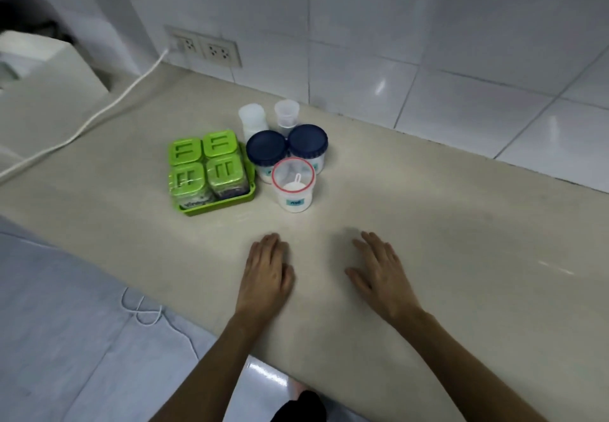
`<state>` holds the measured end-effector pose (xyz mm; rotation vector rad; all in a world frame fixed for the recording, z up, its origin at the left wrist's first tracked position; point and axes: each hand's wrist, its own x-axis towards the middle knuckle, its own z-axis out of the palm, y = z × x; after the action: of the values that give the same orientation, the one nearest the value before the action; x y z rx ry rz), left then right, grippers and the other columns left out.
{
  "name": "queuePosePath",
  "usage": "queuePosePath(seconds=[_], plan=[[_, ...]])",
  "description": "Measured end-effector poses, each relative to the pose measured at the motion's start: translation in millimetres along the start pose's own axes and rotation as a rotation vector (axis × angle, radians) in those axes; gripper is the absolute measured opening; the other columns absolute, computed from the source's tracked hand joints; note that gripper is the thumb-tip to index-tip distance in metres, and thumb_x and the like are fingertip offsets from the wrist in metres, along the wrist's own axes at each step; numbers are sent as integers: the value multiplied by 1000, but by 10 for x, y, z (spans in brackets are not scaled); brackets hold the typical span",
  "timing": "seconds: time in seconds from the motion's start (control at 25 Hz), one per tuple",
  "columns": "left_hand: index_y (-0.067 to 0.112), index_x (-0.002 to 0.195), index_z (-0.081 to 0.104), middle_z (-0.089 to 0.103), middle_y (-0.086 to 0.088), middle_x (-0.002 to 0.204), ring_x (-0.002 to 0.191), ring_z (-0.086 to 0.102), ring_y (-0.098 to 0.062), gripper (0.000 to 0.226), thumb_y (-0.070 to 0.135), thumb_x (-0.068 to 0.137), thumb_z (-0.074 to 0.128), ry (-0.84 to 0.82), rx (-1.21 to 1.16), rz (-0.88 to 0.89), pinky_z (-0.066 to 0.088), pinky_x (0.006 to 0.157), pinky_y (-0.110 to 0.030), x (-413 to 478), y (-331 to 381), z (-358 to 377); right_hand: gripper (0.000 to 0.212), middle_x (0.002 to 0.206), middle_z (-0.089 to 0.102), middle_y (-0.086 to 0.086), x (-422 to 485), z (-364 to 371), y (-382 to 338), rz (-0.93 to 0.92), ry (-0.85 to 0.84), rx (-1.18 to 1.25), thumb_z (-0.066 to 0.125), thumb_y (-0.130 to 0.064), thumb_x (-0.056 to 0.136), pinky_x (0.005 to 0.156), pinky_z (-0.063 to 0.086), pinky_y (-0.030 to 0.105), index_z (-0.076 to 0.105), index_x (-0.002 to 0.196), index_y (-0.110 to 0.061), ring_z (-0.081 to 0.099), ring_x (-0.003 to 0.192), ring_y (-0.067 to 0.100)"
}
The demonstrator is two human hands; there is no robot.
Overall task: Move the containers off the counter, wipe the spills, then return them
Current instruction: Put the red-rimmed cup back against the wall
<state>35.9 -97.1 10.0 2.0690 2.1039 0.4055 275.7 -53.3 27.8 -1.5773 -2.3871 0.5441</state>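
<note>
On the beige counter (428,230) stands a green tray (230,203) holding several green-lidded jars (206,164). To its right are two white jars with dark blue lids (267,148) (308,141), a red-rimmed clear tub (293,187) with a white scoop and powder inside, and behind them a white cup (252,118) and a clear cup (286,113). My left hand (267,273) and my right hand (379,270) lie flat on the counter, palms down, fingers apart, holding nothing, a short way in front of the tub.
A white tiled wall rises behind the counter with a double socket (211,47). A white cable (108,105) runs from it to a white appliance (39,85) at the far left. The counter's front edge runs diagonally; below lies a tiled floor with a thin cable (145,313).
</note>
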Motion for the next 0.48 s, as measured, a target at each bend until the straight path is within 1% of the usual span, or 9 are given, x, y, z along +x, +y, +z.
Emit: queuePosePath(seconds=[0.04,0.12,0.24,0.36,0.48], plan=[[0,119,57,54,-22,131,127,37,-30,43,23,84,47,10,0,-5,31,107,-47,52,-58,-1,61,146,43,17,176,-1,-113,-15,3,7,42,-46,89,113,31,48,47,135,-8,40,136,35],[1,120,56,53,-22,132,128,37,-31,43,24,86,47,35,-5,-11,32,108,-48,160,-120,17,66,149,39,16,545,-27,-343,-13,24,48,52,-44,88,113,33,45,39,141,-7,38,137,33],[2,123,56,51,-21,136,133,34,-29,44,28,89,45,45,-33,-10,27,111,-47,236,-122,111,81,150,36,14,1079,-69,-667,19,103,182,66,-44,80,112,35,44,30,145,-11,34,138,28],[2,127,55,47,-21,141,137,31,-29,46,28,90,45,84,-34,-13,21,114,-46,238,-141,198,85,148,36,11,1463,14,-900,59,149,270,74,-45,73,107,40,43,33,144,-23,36,135,27],[3,126,55,47,-20,141,137,31,-29,45,28,90,44,108,-39,1,22,114,-45,247,-150,175,78,141,40,8,1589,95,-986,97,189,273,79,-38,68,102,46,41,43,137,-26,42,128,26]])
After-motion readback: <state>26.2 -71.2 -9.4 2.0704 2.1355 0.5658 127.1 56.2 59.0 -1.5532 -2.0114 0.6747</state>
